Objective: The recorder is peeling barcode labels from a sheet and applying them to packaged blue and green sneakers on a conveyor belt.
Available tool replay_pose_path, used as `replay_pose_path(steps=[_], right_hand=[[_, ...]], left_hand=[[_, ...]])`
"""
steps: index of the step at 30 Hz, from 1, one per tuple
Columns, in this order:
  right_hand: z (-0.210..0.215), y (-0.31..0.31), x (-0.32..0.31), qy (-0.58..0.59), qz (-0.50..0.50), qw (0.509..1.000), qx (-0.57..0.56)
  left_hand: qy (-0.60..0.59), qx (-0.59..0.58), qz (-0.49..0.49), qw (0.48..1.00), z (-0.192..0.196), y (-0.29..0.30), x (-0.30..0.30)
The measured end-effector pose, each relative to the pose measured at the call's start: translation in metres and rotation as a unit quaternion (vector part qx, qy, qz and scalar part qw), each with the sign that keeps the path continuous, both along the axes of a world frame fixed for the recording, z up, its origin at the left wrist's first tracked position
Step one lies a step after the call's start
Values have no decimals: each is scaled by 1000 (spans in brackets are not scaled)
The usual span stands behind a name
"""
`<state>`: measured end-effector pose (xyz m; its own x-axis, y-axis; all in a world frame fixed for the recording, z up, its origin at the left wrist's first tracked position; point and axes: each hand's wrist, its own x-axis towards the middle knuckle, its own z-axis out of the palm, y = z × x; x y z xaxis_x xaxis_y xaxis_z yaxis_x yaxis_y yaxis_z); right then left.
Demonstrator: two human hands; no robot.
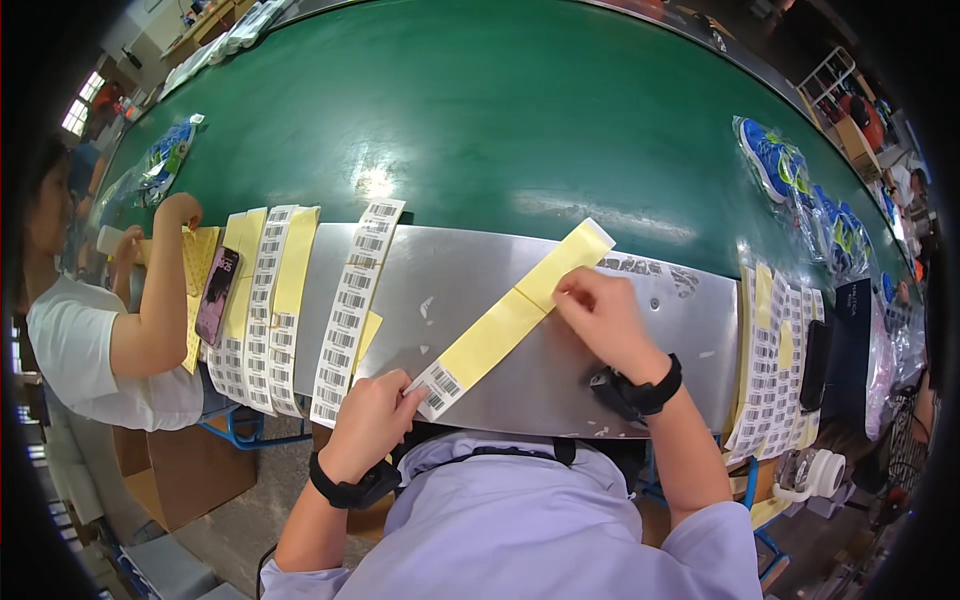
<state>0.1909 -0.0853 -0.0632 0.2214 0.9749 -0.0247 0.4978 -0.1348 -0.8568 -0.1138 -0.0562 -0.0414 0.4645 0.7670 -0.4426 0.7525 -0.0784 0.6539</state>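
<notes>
A long label strip (505,318) lies slanted across the metal plate, mostly bare yellow backing with a few barcode labels left at its near end. My left hand (378,418) pinches that near end, thumb on top. Over the strip's right edge, toward its far end, is my right hand (605,318), fingers pinched together; what they hold, if anything, is hidden. To the left, another barcode label strip (355,300) lies lengthwise on the plate, with a piece of yellow backing (368,340) partly under it. Both wrists wear black bands with small dark devices.
More label sheets (262,310) and a phone (217,295) lie left, beside a co-worker's arm (160,290). Right of the metal plate (690,330) are label sheets (772,360) and a dark phone (815,365). Bagged blue shoes (775,165) sit on the green table (520,110).
</notes>
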Motion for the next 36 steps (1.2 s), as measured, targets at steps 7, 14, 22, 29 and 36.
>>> replay_pose_path(steps=[7, 14, 22, 29, 36], right_hand=[[-24, 23, 85, -231, -79, 962, 123], [-27, 57, 87, 43, 46, 996, -63], [22, 62, 50, 326, 39, 938, 111], [45, 109, 21, 437, 65, 879, 179], [40, 165, -61, 367, 96, 919, 107]], left_hand=[[-3, 60, 20, 998, -4, 1, -3], [-117, 226, 2, 967, -16, 0, 13], [-125, 276, -21, 953, -24, -11, 36], [-358, -107, 106, 921, -14, -15, 5], [-342, -17, 339, 876, 1, -7, -91]])
